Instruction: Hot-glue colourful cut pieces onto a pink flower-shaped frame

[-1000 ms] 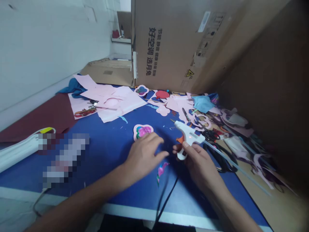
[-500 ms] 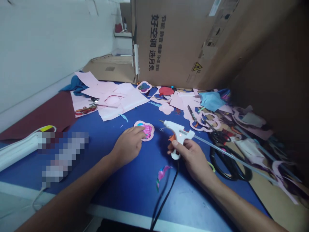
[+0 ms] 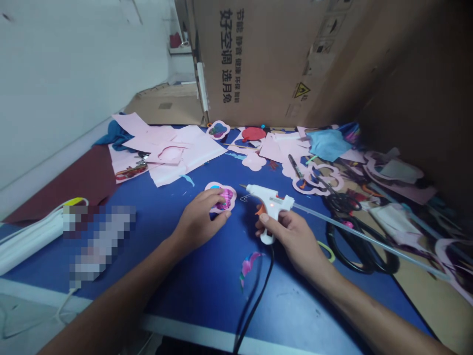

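Note:
My right hand (image 3: pixel 283 229) is wrapped round the handle of a white glue gun (image 3: pixel 271 199), beside its orange trigger. Its nozzle points left, and a clear glue stick (image 3: pixel 347 229) runs out of its back. My left hand (image 3: pixel 203 212) holds a pink flower-shaped cutout (image 3: pixel 233 197) on the table, fingers over its top and thumb at its near edge. Purple and blue patterned fabric covers the cutout's middle, partly hidden by the fingers. Below the gun lies a curled scrap of patterned fabric (image 3: pixel 248 266).
Pink sheets (image 3: pixel 199 148) and a red fabric-covered piece (image 3: pixel 253 133) lie at the back before a large cardboard box (image 3: pixel 273 59). Scissors (image 3: pixel 343 201), a pen (image 3: pixel 295 166) and a black coil (image 3: pixel 364 261) are at right. A white power strip (image 3: pixel 33 236) lies left.
My left thumb has moved out from the fingers to the cutout's near edge. The glue gun stays in my right hand, almost unmoved. The view has shifted slightly.

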{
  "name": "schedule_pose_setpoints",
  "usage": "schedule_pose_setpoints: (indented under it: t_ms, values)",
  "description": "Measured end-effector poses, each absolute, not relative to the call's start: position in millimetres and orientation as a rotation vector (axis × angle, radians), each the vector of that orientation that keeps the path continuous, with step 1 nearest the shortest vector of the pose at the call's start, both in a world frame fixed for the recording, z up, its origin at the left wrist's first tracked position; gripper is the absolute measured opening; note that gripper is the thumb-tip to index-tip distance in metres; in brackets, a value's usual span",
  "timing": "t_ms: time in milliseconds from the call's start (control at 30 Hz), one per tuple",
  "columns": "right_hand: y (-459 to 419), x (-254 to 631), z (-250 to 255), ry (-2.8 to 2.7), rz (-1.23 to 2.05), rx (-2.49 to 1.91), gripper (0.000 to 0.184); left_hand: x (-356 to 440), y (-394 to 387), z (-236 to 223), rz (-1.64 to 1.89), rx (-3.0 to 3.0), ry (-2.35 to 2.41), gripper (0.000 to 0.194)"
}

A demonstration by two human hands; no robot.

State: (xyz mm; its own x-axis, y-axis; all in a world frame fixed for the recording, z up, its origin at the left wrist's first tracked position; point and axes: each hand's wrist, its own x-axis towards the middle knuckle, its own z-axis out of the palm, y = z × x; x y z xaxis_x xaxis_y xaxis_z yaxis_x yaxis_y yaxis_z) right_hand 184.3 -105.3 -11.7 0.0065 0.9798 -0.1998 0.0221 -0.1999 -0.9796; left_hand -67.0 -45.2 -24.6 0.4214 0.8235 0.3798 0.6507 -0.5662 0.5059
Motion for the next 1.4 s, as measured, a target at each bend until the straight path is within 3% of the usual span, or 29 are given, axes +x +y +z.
schedule_pose_setpoints:
  t_ms: [500,967,1400]
  values:
    - [-104.6,184.3,-14.3,-1.130,1.334,-1.357,0.059,-62.8,-41.6,-28.4,0.891,2.307,1.245,0.009]
    - [-102.9,187.3,-11.4,-1.155,1.325,-1.402,0.057,-61.4,-40.6,-30.0,0.975,2.210,1.250,0.016]
    - [-111.8,193.1,-10.5,-1.382,0.992,-1.595,0.060,-55.1,-46.6,-33.0,1.059,2.094,1.319,0.020]
